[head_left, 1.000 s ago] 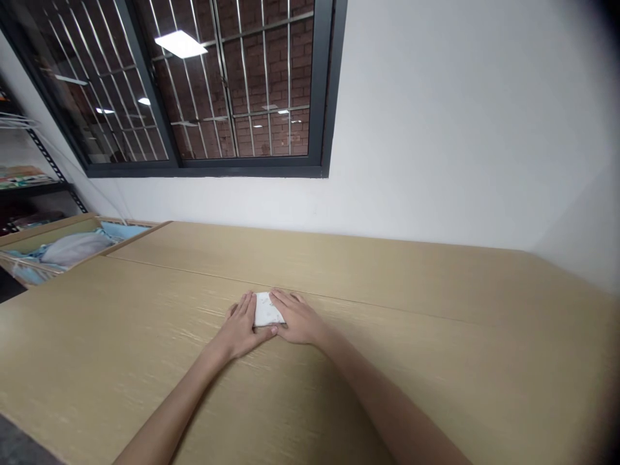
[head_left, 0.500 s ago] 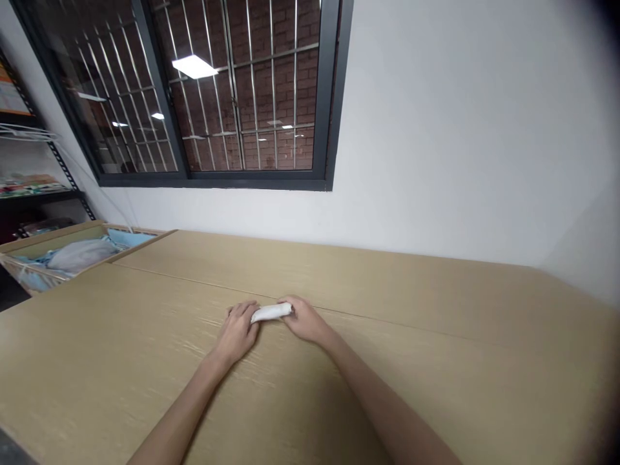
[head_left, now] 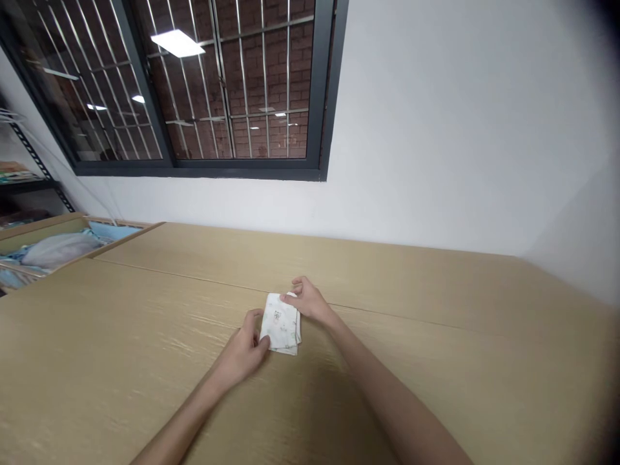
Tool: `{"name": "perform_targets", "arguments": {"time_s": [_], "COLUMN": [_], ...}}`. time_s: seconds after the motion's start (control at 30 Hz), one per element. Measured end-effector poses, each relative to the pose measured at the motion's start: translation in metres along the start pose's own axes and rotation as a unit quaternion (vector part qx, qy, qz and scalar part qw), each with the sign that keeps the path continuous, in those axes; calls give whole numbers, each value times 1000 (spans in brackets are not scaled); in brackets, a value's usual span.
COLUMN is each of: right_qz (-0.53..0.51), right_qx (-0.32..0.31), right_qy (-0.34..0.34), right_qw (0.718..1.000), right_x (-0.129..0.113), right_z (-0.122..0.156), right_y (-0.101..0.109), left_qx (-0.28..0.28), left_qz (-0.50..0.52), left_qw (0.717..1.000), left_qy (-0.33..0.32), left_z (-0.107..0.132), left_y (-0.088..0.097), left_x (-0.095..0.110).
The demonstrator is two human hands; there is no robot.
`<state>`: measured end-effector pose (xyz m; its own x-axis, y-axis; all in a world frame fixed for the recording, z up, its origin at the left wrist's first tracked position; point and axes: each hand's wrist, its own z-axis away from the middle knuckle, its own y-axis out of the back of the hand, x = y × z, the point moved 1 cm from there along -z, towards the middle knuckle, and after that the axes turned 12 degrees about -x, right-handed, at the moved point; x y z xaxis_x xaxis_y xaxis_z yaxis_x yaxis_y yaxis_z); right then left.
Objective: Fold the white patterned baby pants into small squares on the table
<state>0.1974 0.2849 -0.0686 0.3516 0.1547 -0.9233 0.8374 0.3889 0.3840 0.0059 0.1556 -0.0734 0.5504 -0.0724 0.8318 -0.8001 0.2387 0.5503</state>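
Note:
A small folded white cloth (head_left: pixel 281 323) with a faint printed pattern lies in the middle of the light wooden table (head_left: pixel 436 336). My left hand (head_left: pixel 245 352) pinches its near left corner between thumb and fingers. My right hand (head_left: pixel 307 300) grips its far right corner. Both forearms reach in from the bottom of the view.
A cardboard box (head_left: pixel 33 227) holding pale grey and blue fabric stands at the table's far left. Behind it is dark metal shelving (head_left: pixel 29 155). A barred window (head_left: pixel 203 84) and a white wall back the table.
The cloth was pressed flat under both hands, then lifted edge-on between them. It now lies flat again, turned lengthwise and a little closer to me, with a hand pinching each end.

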Motion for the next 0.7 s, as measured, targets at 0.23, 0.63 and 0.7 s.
{"name": "perform_targets", "arguments": {"time_s": [0.23,0.63,0.7], "right_qz": [196,289,274], "right_qx": [33,-371,-335], "right_qy": [54,225,234], "right_qw": [979,853,871], "right_x": [-7,-59,-45], "right_z": [7,50,46], "right_y": [-12,-44,-51], "left_qx": [18,-38,-72], "left_qz": [-327,-388,-399], "left_qw": [944,918,913], "left_qy": [45,-67,-38], "left_z": [7,30,30], "left_y": [-7,-51,-54], "left_x": [8,27,27]}}
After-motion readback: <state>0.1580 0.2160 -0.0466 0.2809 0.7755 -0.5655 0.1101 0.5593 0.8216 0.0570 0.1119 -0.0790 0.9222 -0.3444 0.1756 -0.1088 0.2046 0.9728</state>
